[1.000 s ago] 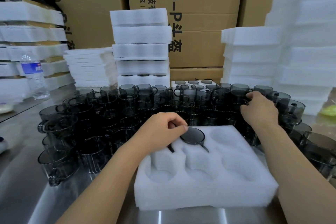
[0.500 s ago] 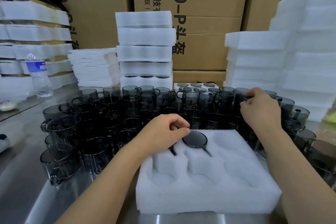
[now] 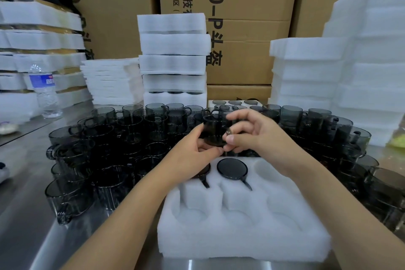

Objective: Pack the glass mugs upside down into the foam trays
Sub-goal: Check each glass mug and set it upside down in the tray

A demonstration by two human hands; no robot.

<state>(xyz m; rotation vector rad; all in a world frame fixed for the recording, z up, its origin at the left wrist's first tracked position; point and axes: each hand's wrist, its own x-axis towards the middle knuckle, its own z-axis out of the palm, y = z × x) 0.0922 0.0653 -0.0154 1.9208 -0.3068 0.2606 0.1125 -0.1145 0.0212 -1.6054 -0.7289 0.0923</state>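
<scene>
Left hand: the left hand (image 3: 192, 155) comes in from 7 o'clock. Its thumb and fingers curl onto the lower left side of the held mug and grip it.
Right hand: the right hand (image 3: 252, 133) comes in from 4 o'clock. Its fingers wrap the right side of the same mug, with the thumb at the front near the base, so both hands have hold of it.
Held mug: the held mug (image 3: 215, 129) is dark glass and is lifted off the tabletop, just over the 12 o'clock edge of the foam tray. Its mouth looks to face up.
Foam tray: the foam tray (image 3: 241, 237) is white and lies flat on the tabletop (image 3: 32, 215) at 6 o'clock in the view.
Packed mugs: two packed mugs sit base up in the tray's far row. One (image 3: 232, 169) is in the middle pocket. The other (image 3: 202, 173), at 9 o'clock of it, is partly hidden under the left hand.
Loose mugs: a crowd of loose mugs (image 3: 105, 142) stands around the tray from 9 o'clock through 12 to 3 o'clock.
Bottle: a water bottle (image 3: 43, 90) stands upright at 10 o'clock.
Foam stacks: stacks of foam stand at 12 o'clock (image 3: 173, 55), at 2 o'clock (image 3: 350, 72) and at 10 o'clock (image 3: 39, 39).
Boxes: cardboard boxes (image 3: 252, 28) rise behind the stacks.
</scene>
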